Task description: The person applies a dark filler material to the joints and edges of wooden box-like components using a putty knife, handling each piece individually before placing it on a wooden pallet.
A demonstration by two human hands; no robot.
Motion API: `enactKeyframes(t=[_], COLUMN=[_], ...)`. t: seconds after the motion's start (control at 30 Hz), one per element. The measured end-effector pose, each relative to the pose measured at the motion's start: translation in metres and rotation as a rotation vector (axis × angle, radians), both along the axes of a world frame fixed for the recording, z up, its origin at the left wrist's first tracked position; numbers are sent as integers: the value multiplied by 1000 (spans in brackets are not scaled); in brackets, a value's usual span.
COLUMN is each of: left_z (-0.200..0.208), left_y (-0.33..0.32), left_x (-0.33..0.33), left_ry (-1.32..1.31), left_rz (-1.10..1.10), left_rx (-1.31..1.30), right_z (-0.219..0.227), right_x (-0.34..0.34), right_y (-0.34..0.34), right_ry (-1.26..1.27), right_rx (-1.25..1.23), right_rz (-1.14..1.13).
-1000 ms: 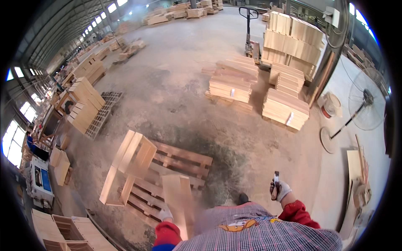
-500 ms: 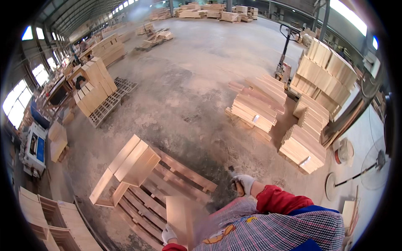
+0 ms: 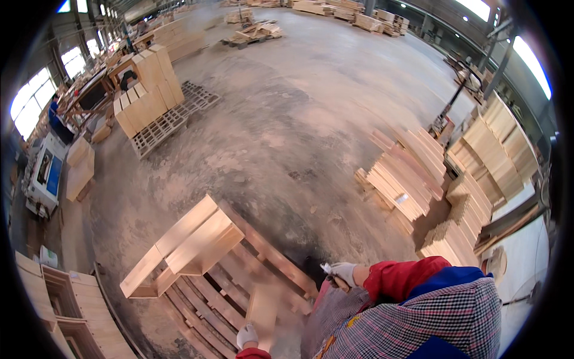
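My left hand [image 3: 246,337], in a white glove, grips the near left edge of a pale wooden box [image 3: 261,308] held tilted over the slatted wooden pallet [image 3: 206,299]. The box's right side is blurred. My right hand [image 3: 343,274], also gloved, is closed around a small handheld tool [image 3: 326,268] with a silvery front; its kind is hard to make out. This hand sits to the right of the box, in front of my checked apron. Farther left on the pallet, joined wooden boxes [image 3: 203,242] stand with an open frame at their end.
Open wooden boxes [image 3: 63,293] are stacked at the lower left. Piles of boards [image 3: 400,185] lie to the right, near a pallet jack [image 3: 445,116] and tall wooden stacks [image 3: 496,143]. Another loaded pallet [image 3: 152,134] stands far left. A person [image 3: 58,119] is beyond it.
My view has swung, so the surroundings sit farther right. The box in my left hand has turned and shows a narrower face. My right hand stays closed, its tool now showing a silvery front.
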State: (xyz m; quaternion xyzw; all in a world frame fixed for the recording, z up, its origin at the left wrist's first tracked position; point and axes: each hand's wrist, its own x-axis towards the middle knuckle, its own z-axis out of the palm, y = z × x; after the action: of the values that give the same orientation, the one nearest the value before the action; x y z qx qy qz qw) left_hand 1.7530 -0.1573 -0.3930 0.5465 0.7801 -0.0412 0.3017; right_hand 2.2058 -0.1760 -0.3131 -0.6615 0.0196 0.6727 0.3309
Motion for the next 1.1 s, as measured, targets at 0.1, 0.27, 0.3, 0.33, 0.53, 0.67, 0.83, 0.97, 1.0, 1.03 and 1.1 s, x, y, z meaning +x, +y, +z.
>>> enactKeyframes(t=[0.1,0.27,0.3,0.33,0.53,0.67,0.83,0.97,1.0,1.03,1.1], left_z=[-26,-67,-75,-82,-99,-79,-80,-125,-143,-164,-206], left_y=[55,125,137,148,212,200,158,159,160,162,155], left_x=[10,31,31,37,46,67,119,120,120,120,120], left_ry=[78,31,65,31,134,369,150,-1234,-1211,-1140,-976], left_rz=[-86,-238,-216,-137,-202,-17,1677,2407,2348,2343,2004], left_rx=[-141,-104,-279,-194,-267,155,349,773,779,768,706], right_z=[-21,-42,-44,-46,-56,-62,-71,-76,-77,-76,-77], right_x=[8,49,58,67,97,97,84,76,76,76,78], right_y=[70,162,171,183,241,261,276,285,288,291,297], right_ry=[-26,18,66,52,-34,-22,11,10,7,-9,-8], right_rx=[-39,14,-10,-79,-211,-249,-292,-291,-281,-278,-278], right_rz=[144,351,349,334,413,354,443,494,488,480,451])
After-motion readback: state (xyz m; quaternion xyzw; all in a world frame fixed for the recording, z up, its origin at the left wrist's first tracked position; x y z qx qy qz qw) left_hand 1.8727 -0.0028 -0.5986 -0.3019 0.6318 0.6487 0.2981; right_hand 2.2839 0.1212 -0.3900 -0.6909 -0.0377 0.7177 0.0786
